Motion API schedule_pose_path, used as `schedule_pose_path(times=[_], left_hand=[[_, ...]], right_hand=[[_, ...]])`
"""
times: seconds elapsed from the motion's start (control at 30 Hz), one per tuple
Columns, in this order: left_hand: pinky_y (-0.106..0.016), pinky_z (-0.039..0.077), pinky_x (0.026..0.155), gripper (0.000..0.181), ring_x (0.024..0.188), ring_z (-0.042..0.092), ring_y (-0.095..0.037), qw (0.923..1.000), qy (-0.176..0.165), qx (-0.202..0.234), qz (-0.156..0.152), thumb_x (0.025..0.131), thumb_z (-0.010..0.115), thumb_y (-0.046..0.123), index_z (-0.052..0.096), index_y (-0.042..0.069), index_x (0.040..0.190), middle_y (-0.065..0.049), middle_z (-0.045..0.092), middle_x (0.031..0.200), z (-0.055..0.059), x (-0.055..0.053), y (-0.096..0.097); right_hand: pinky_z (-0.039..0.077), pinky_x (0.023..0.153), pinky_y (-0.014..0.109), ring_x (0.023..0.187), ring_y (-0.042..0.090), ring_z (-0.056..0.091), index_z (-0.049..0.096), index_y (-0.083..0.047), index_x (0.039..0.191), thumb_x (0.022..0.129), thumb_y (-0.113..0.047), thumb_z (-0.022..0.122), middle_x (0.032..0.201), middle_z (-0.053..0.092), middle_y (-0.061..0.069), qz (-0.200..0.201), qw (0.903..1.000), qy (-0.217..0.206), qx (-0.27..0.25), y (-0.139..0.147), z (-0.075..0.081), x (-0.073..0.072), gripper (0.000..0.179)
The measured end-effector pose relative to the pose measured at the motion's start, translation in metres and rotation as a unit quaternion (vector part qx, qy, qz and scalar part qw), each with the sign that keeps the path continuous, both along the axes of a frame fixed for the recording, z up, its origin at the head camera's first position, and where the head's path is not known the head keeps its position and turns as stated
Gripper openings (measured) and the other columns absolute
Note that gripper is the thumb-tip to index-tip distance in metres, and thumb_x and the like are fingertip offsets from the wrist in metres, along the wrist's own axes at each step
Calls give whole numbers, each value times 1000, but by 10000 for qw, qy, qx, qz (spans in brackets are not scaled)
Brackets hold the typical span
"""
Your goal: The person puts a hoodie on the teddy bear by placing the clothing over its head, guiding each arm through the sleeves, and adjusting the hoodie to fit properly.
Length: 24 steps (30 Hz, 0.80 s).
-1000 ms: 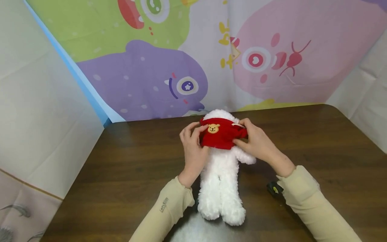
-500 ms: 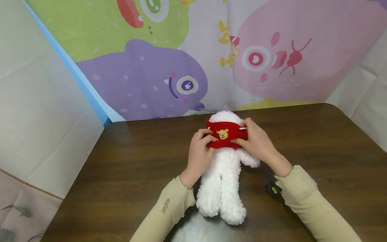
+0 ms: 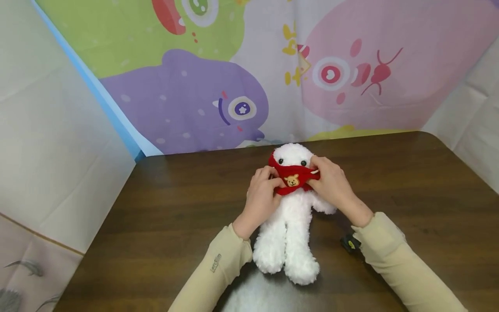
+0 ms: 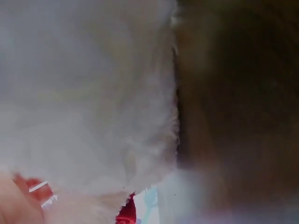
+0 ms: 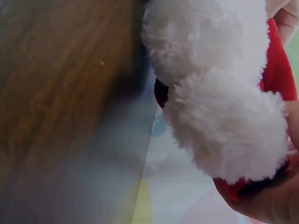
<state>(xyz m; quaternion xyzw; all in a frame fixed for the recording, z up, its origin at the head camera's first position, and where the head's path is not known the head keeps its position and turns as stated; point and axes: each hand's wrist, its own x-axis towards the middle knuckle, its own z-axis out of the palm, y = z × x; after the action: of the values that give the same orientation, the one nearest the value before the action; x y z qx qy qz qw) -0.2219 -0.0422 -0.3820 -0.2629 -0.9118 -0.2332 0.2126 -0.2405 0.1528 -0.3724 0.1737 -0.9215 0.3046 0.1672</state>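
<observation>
A white plush toy [image 3: 290, 212] lies on its back, head toward the far edge, both black eyes showing. Around the lower part of its head sits a small red garment [image 3: 302, 171] with a tan bear-face patch, covering the muzzle area. My left hand [image 3: 260, 194] pinches the garment's left edge; the toy's arm on that side is hidden. On the other side my right hand [image 3: 333, 182] grips the garment near a short white strip, above the toy's free arm [image 5: 224, 126]. The left wrist view is mostly blurred white fur [image 4: 93, 116].
The toy lies on a dark brown wooden table [image 3: 171, 212]. A cartoon-printed cloth [image 3: 280, 108] hangs right behind the far edge, with pale cloth walls at the sides. Beside my right sleeve is a small dark object [image 3: 349, 243] with a yellow-green mark.
The garment has slid down the toy's head, uncovering the eyes, and its patch has shifted right and lower. My left hand has moved right; the right hand has stayed near its place.
</observation>
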Motion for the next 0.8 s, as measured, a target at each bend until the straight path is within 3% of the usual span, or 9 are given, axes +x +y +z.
schedule_pose_path(times=[0.13,0.23,0.4,0.5,0.6,0.7,0.8], left_hand=[[-35,39,87,6,100,43,-21,9997,-236,-44,-1,77,67,7,70,11,81,-4,51,99,1,2,0],[-33,40,85,7,98,43,-21,9993,-360,50,-75,77,66,7,71,10,82,-4,51,97,2,3,-1],[-27,45,81,10,97,44,-19,9974,-187,609,-340,78,64,3,69,9,84,-4,49,100,1,0,-6],[-24,48,80,16,96,49,-17,9913,0,1216,-506,78,61,-1,62,7,92,-5,46,111,0,-2,-10],[-23,51,76,30,91,52,-15,9848,129,1634,-573,78,61,-1,51,6,106,-7,42,120,1,-2,-10],[-21,50,69,38,85,51,-14,9847,287,1641,-508,78,63,1,47,6,112,-7,45,118,1,-2,-9],[-20,48,65,32,82,50,-12,9842,433,1670,-403,77,63,0,50,8,106,-5,49,109,-1,-2,-8]], right_hand=[[47,72,42,82,28,54,44,-4,96,74,-5,67,94,55,15,340,9981,-486,-170,3,4,0,32],[49,78,43,91,28,54,39,-3,104,73,-10,69,104,52,15,784,9915,-942,-444,6,6,1,44],[49,80,39,100,26,51,36,-7,109,72,-24,76,111,47,12,1226,9786,-1343,-966,8,7,2,58],[49,78,39,97,25,51,41,-8,104,72,-20,76,107,48,11,1163,9801,-1092,-1181,6,7,3,49],[49,74,39,91,24,53,46,-7,95,74,-9,74,101,51,10,957,9863,-574,-1217,3,8,4,35],[48,69,36,84,22,53,48,-8,86,73,-1,72,95,52,9,742,9894,-157,-1242,1,7,5,28],[46,66,34,79,20,52,48,-7,81,71,1,71,92,53,9,638,9901,251,-1224,-2,4,5,26]])
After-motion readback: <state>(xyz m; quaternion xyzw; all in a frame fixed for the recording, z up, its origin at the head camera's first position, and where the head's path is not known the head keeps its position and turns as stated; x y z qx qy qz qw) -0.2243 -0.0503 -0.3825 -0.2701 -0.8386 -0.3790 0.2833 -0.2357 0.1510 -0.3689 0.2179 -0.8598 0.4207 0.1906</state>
